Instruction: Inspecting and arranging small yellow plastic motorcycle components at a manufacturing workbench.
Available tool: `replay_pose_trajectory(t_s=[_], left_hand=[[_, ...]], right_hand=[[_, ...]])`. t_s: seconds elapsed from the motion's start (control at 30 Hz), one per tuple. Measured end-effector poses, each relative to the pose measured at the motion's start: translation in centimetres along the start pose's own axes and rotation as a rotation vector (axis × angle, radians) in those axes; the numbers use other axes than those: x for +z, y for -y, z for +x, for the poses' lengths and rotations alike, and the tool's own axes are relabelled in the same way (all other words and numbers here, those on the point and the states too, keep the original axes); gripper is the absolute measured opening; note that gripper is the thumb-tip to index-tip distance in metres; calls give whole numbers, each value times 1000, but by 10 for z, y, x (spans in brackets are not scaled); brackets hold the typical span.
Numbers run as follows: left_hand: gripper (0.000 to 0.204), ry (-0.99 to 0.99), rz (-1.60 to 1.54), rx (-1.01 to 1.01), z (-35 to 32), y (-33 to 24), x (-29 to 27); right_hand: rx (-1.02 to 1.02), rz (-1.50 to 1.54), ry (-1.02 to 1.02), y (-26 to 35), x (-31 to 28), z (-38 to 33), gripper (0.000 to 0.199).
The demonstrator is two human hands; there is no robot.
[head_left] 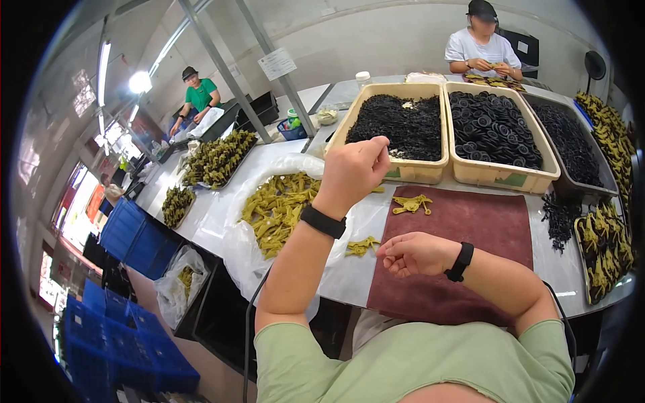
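Observation:
My left hand (356,169) is raised over the near left corner of a cream bin (342,124) of small black parts (393,124). Its fingers are closed, and the back of the hand hides whatever they may hold. Lower down, my right hand (422,255) hovers over the left edge of a dark red mat (463,235), fingers curled in and thumb against them; no held thing can be made out. Just left of its fingertips lies a yellow-green plastic piece (361,247). Another yellow-green piece (412,204), animal-like in shape, rests on the mat's far left part.
Left of the mat, a clear plastic bag (235,225) holds many yellow-green pieces. A second cream bin (551,171) contains black rings, and a grey bin (608,188) black parts. Filled trays (603,258) stand at right. Two co-workers (480,47) sit or stand farther off. Blue crates (127,336) are lower left.

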State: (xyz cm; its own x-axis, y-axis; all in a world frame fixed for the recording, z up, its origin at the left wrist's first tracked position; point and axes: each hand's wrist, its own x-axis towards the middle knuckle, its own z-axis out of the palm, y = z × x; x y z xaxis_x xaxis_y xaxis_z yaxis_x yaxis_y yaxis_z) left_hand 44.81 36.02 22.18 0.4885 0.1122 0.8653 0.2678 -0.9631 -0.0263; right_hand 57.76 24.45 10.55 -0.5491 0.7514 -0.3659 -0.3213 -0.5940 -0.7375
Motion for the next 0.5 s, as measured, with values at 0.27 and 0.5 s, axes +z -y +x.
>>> replay_pose_trajectory(t_s=[0.27, 0.5], left_hand=[[8, 71, -4, 7, -4, -8, 10], [14, -61, -1038, -820, 3, -31, -1]], right_hand=[[1, 30, -12, -3, -6, 0, 20], [-275, -108, 59, -12, 4, 2, 39]])
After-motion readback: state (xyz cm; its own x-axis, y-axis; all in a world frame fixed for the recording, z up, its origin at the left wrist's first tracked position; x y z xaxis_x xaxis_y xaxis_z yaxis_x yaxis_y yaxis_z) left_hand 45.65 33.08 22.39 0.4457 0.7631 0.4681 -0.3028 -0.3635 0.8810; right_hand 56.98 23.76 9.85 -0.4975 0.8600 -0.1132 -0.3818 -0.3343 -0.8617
